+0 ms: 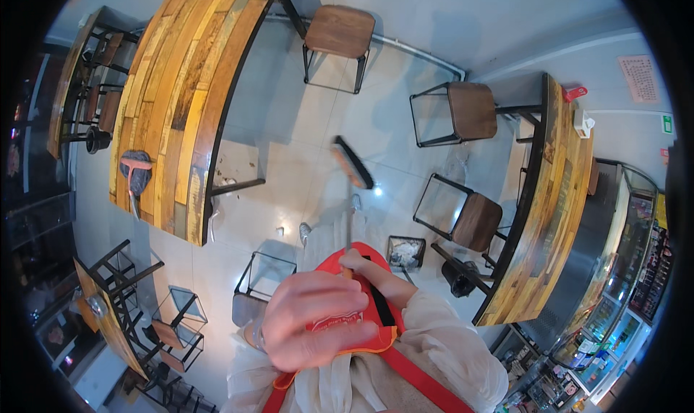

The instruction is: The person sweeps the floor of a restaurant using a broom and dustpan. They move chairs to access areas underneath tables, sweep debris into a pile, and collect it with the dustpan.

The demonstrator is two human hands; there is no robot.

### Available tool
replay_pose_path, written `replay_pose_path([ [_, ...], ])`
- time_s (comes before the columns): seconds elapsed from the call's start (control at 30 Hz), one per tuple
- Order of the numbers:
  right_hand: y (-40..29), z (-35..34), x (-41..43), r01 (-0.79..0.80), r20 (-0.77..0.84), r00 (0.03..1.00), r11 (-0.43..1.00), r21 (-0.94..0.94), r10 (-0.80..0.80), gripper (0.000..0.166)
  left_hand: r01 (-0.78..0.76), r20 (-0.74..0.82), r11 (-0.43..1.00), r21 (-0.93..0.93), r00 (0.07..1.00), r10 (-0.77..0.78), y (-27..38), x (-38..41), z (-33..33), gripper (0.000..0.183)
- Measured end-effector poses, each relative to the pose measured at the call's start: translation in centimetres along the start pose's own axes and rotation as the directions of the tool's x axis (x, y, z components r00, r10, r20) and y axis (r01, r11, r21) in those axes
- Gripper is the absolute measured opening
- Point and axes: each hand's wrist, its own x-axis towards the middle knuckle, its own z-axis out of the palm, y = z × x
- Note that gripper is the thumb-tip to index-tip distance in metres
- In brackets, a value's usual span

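Observation:
My right hand is closed around the upper end of a broom's handle in front of my red apron. The broom head, orange with dark bristles, is out ahead over the tiled floor and slightly blurred. Close to the camera, my left hand is raised with its fingers apart and nothing visible in it. A dustpan holding white crumpled litter lies to the right of my feet. A small white scrap rests on the floor left of my shoe.
Wood-plank tables stand left and right. Stools surround the floor. A black bin sits under the right table. Litter lies by the left table's leg; a T-handled cleaning tool rests on top.

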Motion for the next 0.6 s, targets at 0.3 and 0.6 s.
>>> replay_pose_path([
  [0.3, -3.0, -2.3, -1.9, 0.061, 0.286, 0.945, 0.945, 0.321, -0.158, 0.015, -0.270, -0.138, 0.962, 0.030, 0.952, 0.272, 3.9, -2.0, -2.7, 0.032],
  [0.6, -4.2, 1.4, -3.1, 0.125, -0.205, 0.972, 0.992, 0.025, -0.117, 0.010, 0.619, -0.178, 0.767, 0.166, 0.784, -0.595, -8.9, -27.7, -11.4, 0.023],
])
